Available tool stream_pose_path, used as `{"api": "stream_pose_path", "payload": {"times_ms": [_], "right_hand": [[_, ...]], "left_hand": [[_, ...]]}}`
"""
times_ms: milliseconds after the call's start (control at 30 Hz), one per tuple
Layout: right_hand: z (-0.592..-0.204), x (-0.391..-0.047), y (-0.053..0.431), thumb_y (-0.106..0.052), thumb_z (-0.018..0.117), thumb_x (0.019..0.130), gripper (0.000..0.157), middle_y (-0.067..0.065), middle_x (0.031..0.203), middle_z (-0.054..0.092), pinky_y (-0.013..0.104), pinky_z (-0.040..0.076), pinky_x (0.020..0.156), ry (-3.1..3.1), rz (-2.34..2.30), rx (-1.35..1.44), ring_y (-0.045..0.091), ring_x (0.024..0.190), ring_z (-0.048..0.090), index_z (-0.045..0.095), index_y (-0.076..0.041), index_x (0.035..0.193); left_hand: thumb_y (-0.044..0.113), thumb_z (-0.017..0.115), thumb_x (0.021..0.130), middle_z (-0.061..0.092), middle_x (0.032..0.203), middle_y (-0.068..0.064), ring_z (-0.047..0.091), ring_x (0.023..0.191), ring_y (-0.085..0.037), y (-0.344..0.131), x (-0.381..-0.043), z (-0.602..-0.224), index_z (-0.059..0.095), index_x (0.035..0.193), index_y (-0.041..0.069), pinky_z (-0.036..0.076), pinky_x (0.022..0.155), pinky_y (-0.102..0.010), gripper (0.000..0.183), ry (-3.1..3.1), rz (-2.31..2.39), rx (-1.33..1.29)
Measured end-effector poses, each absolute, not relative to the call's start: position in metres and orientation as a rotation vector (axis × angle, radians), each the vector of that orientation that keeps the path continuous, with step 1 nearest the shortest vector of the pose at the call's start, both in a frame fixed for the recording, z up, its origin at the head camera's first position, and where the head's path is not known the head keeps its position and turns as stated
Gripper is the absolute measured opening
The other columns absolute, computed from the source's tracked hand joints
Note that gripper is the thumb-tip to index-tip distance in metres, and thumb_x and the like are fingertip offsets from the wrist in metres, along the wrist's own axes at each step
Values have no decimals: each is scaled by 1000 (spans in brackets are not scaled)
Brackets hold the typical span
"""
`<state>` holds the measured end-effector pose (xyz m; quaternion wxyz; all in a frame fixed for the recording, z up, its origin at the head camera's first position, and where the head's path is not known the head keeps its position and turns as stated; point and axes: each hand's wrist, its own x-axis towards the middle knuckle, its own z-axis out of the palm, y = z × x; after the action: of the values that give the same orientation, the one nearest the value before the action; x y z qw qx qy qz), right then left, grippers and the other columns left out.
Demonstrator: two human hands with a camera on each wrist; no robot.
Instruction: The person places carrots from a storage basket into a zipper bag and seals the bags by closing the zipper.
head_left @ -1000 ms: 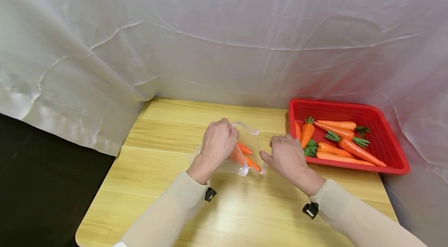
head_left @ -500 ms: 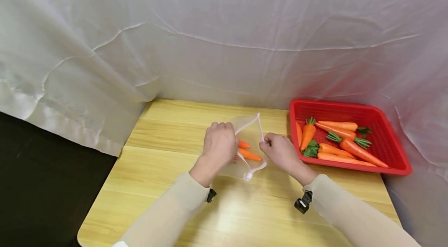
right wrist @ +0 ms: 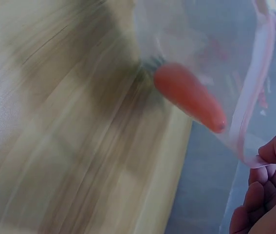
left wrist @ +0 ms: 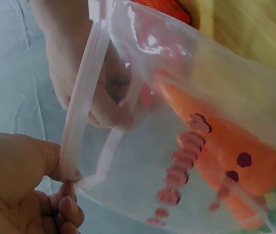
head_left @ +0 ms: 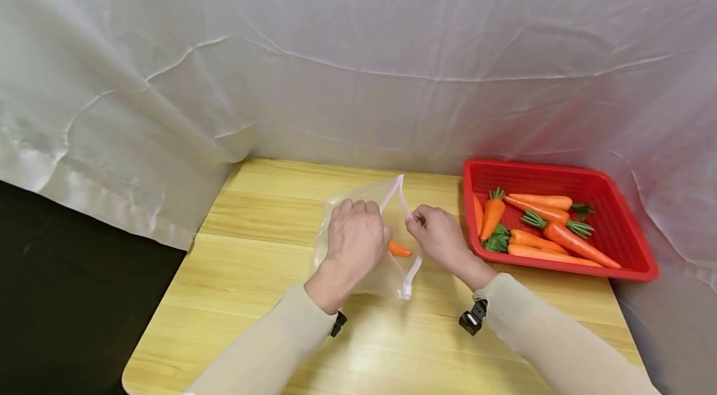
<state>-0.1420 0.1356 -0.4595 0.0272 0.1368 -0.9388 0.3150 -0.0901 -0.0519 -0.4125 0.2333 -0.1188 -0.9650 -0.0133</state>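
Observation:
A clear zip bag [head_left: 378, 283] with a pink-edged mouth hangs between both hands over the table. My left hand [head_left: 357, 239] pinches one side of its mouth; in the left wrist view that hand's thumb and finger hold the pink zip strip [left wrist: 82, 107]. On the opposite side, my right hand [head_left: 442, 239] pinches the other pink strip [right wrist: 254, 83]. The mouth gapes between them, with a slider [head_left: 407, 290] at its near corner. Inside lie carrots [left wrist: 220, 141], seen through film with reddish print; one carrot tip [head_left: 399, 249] shows in the head view.
A red plastic basket [head_left: 627, 227] stands at the table's right, close to my right hand, with several carrots [head_left: 577, 242] in it. The light wooden table [head_left: 241, 295] ends at the left beside a dark area. A grey sheet [head_left: 358, 109] hangs behind.
My right hand, fingers first apart from the bag, now pinches its edge and has moved left. The bag's mouth has turned and spread, and fewer carrot tips show in the head view.

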Motion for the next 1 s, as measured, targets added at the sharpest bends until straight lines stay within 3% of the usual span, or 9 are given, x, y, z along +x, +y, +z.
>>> {"api": "stream_pose_path", "payload": {"times_ms": [233,467,700,1000], "right_hand": [[-470,-145,134,-22,64,96,17,0,68,59,35,43,64,-3002,874,404,21,66,54,65,-12,82],[-480,-147,146,-24,59,93,16,2,68,60,38,42,56,-3077,731,231,23,63,56,62,-14,80],[-484,-149,154,-23,60,88,15,2,65,60,43,45,59,-3042,644,233,27,62,57,62,-14,76],[-485,-145,153,-22,64,87,11,1,69,62,46,50,65,-3020,674,338,26,70,59,66,-13,80]], "left_hand": [[29,69,90,55,67,-2,53,65,-23,-58,-98,-421,61,79,9,43,60,-33,24,-2664,18,-280],[23,66,94,54,69,-2,46,66,-21,-70,-106,-430,59,81,8,39,60,-30,21,-2732,-3,-305],[15,63,91,48,64,-2,43,62,-21,-73,-106,-416,53,72,9,35,56,-30,22,-2694,-168,-290],[15,63,91,45,64,-1,44,63,-21,-68,-108,-413,53,73,10,38,61,-31,22,-2779,-239,-301]]}}
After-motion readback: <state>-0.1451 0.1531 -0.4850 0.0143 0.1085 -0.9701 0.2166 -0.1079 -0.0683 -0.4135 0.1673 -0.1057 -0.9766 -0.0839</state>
